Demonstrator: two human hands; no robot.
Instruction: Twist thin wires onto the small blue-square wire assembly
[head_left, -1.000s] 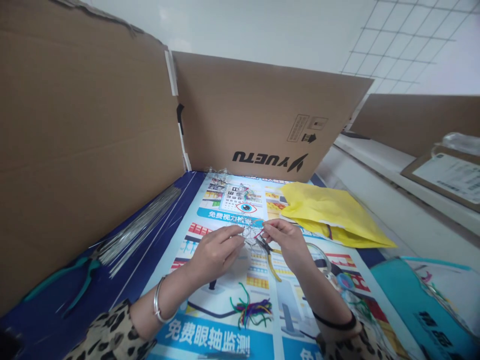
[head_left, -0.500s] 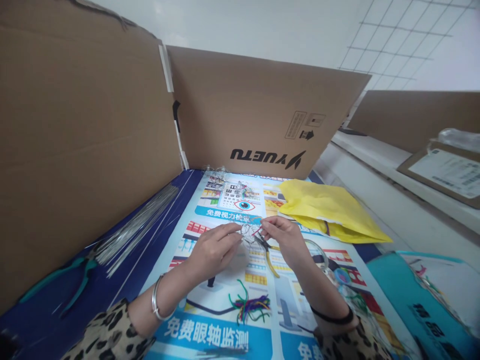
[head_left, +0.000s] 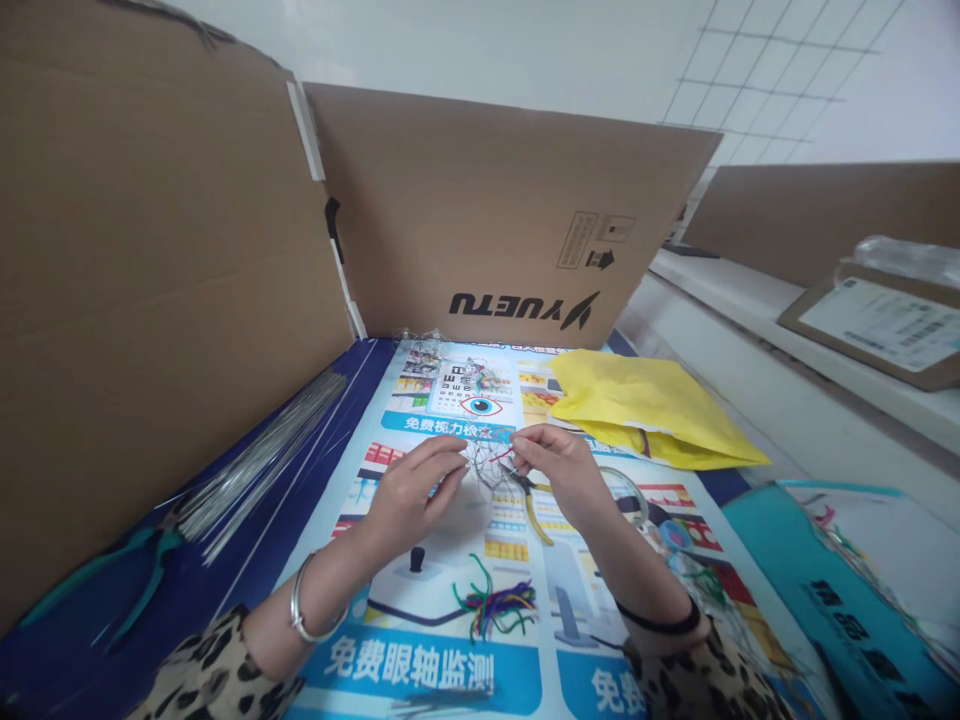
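My left hand (head_left: 416,488) is closed at the fingertips on the edge of a thin bent wire piece (head_left: 489,468), a loose tangle of fine loops. Opposite it, my right hand (head_left: 564,472) pinches a short red cord (head_left: 501,454) against the right side of the wire. Just below my right fingers lie pliers with yellow handles (head_left: 536,515), partly hidden by the hand. A bunch of coloured cords (head_left: 499,608), purple, green and orange, rests on the printed mat (head_left: 457,520) nearer to me.
Teal-handled pliers (head_left: 142,570) and a bundle of straight silver wires (head_left: 262,460) lie on the left. Cardboard panels (head_left: 495,210) stand behind and to the left. A yellow bag (head_left: 652,405) and a teal packet (head_left: 817,590) are on the right. More wire pieces (head_left: 420,345) lie at the back.
The view has shifted slightly, so everything sits a little further left. Both hands stay around the wire piece, with the red cord still in my right fingers.
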